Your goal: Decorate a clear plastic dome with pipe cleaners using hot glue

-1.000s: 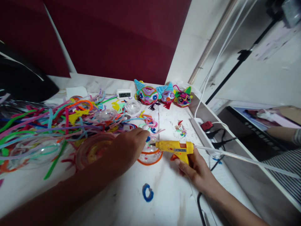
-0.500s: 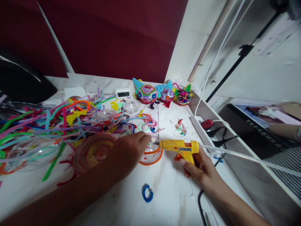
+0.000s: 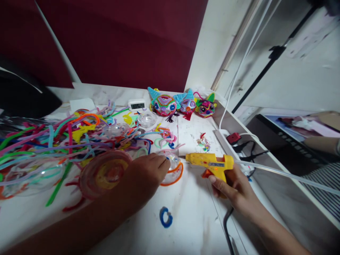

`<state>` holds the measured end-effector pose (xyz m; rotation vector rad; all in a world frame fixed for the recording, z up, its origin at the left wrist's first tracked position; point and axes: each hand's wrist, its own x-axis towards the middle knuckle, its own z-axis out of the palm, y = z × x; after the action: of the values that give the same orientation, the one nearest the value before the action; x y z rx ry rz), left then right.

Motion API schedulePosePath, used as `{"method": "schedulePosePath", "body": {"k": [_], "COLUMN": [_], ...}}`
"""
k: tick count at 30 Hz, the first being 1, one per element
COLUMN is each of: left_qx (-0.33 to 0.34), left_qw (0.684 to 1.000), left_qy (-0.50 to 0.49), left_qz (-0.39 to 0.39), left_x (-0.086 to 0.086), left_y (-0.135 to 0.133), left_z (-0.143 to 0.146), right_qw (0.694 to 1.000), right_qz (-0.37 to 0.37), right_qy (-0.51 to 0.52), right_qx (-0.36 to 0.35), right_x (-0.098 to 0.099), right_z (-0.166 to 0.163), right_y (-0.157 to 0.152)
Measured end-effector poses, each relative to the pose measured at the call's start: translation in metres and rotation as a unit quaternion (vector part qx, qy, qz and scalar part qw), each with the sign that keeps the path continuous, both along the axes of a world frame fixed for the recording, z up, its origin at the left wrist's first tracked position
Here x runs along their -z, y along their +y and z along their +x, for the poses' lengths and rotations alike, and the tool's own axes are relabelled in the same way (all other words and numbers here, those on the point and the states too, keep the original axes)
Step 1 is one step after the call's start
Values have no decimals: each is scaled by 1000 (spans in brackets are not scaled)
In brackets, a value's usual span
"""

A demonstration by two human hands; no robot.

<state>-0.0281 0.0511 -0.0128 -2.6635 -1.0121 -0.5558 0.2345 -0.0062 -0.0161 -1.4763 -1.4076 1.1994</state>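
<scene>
My right hand (image 3: 233,186) is wrapped around a yellow glue gun (image 3: 209,163), a clear glue stick (image 3: 281,173) jutting from its back. The nozzle points left, a little apart from my left hand's fingertips. Closed fingers of my left hand (image 3: 151,173) rest at the left side of a clear plastic dome (image 3: 174,161), and what they pinch is hidden. An orange pipe cleaner (image 3: 176,180) curves along the dome's edge by those fingers. Nearer to me lies a curled blue pipe cleaner (image 3: 166,217) on the white table.
Many pipe cleaners (image 3: 79,141) lie piled at left, around a round pinkish dish (image 3: 89,177). Three decorated animal heads (image 3: 164,105) stand at the back beside a small digital clock (image 3: 137,105). A power strip (image 3: 225,141) with cables runs along the right edge.
The glue gun has moved right and slightly away from my left hand's fingertips, its nozzle now off the dome. My left hand stays at the dome. The view has shifted slightly.
</scene>
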Motion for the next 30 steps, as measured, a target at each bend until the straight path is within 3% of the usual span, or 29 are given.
{"method": "schedulePosePath", "body": {"k": [6, 14, 30], "left_qx": [3, -14, -9], "left_qw": [999, 997, 999], "left_qy": [33, 18, 32], "left_qz": [28, 75, 10], "left_x": [-4, 15, 3], "left_y": [-7, -13, -18], "left_z": [5, 10, 12], "right_qw": [999, 999, 999], "right_qz": [18, 27, 13], "right_qy": [7, 9, 18], "right_qx": [32, 36, 24], "right_x": [-4, -1, -3], "right_z": [-4, -3, -3], "right_y": [-1, -2, -2]}}
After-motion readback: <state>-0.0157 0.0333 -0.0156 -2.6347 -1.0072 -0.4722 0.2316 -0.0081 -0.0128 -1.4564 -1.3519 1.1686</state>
